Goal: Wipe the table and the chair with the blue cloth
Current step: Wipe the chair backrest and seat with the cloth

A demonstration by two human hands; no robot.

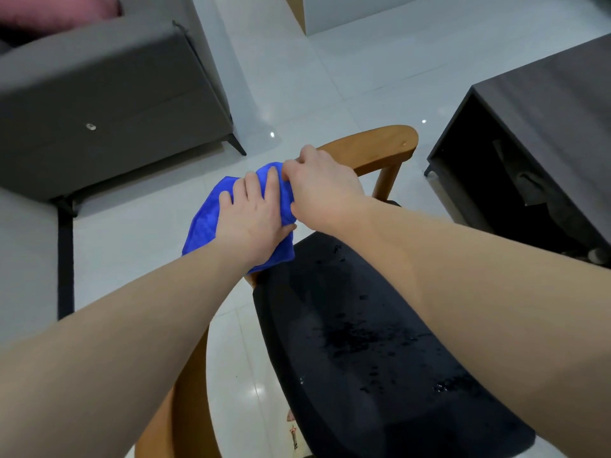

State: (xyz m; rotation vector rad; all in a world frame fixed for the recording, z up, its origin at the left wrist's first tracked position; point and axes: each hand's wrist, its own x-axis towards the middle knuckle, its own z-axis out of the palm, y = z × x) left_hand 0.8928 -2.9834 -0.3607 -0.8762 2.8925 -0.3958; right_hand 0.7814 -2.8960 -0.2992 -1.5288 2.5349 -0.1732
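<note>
Cloth: blue cloth (205, 223) lies over the chair (380, 150) top rail, left end.
Left hand (254, 216): flat, pressing it down.
Right hand (320, 186): pinching its edge.
Tip: press firmly, slide along the rail.

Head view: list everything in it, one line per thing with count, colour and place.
blue cloth: one, bright blue, draped over the chair's wooden backrest rail, under both hands.
chair: one, brown wood frame with black seat showing dark specks, centre and lower right.
sofa: one, grey, upper left.
table: one, dark grey-brown, right edge.
floor: white glossy tiles.
left hand: one, fingers spread flat on the cloth.
right hand: one, grip curled on the cloth's upper edge.
</note>
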